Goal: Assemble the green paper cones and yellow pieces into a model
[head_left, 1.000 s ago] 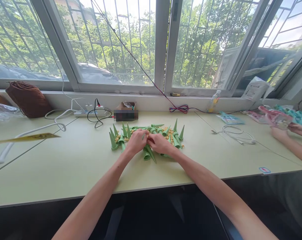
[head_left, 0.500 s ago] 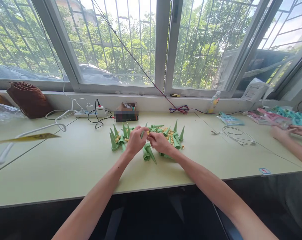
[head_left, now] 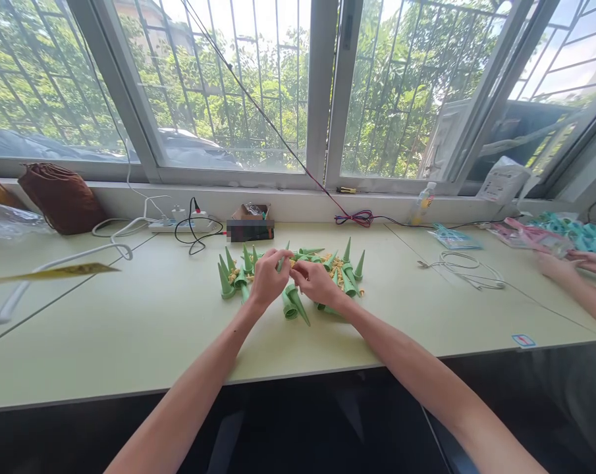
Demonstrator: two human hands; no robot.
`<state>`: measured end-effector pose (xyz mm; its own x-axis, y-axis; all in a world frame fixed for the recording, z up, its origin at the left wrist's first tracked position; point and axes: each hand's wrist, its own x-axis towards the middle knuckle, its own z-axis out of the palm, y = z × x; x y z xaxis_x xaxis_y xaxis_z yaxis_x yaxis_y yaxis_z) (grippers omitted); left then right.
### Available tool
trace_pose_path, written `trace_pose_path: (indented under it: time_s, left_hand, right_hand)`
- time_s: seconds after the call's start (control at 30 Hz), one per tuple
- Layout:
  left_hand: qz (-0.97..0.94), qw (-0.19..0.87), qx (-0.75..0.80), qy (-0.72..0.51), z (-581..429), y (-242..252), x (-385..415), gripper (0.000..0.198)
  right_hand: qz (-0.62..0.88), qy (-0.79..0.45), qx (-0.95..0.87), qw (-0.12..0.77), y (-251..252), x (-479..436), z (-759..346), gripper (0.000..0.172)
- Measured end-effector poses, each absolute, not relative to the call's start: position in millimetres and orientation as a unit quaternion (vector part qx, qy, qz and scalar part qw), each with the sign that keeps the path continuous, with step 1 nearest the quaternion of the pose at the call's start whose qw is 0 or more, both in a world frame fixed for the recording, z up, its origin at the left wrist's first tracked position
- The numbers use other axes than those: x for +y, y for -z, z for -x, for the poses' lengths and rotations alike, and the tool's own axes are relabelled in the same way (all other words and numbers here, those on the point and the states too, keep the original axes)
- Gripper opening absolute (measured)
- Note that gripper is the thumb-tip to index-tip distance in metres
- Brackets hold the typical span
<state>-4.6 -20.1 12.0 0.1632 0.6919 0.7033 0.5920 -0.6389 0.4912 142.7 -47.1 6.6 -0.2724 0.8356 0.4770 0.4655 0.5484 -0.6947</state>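
Observation:
Several green cones point(head_left: 290, 304) lie or stand on the pale table point(head_left: 169, 336), with small yellowish pieces point(head_left: 334, 263) scattered among them. My left hand point(head_left: 272, 273) is closed over the middle of the group, a green cone tip showing at its fingers. Close beside it, my right hand point(head_left: 315, 280) is closed in a pinch, its fingertips near the left ones. Whatever lies between the right fingertips is too small to make out.
A small box point(head_left: 251, 227), power strip point(head_left: 179, 225), brown bag point(head_left: 63, 197) and bottle point(head_left: 423, 204) line the back. A coiled white cable point(head_left: 468, 270) lies right. Another person's hands point(head_left: 557, 266) touch pink and teal items at far right.
The view has shifted very slightly. My right fingers have moved a little; both hands stay over the cones. At far right the other person's hands have shifted slightly.

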Motion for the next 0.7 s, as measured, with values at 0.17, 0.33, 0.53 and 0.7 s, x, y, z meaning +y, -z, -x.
trace_pose_path:
  time_s: [0.17, 0.33, 0.53, 0.7]
  left_hand:
    - [-0.757, 0.056, 0.420, -0.498, 3.9, -12.9, -21.1, 0.023]
    - [-0.759, 0.057, 0.423, -0.491, 3.8, -12.2, -21.0, 0.023]
    - [-0.762, 0.053, 0.421, -0.490, 4.6, -11.4, -20.4, 0.023]
    - [-0.767, 0.046, 0.416, -0.487, 4.7, -10.5, -19.9, 0.022]
  right_hand:
    - [0.415, -0.204, -0.766, 0.446, -3.4, -45.3, -141.9, 0.019]
    - [0.422, -0.214, -0.763, 0.441, -5.1, -45.2, -141.8, 0.022]
    - [0.414, -0.227, -0.762, 0.443, -7.2, -46.4, -142.2, 0.024]
    - [0.417, -0.223, -0.761, 0.443, -4.8, -44.5, -142.6, 0.026]
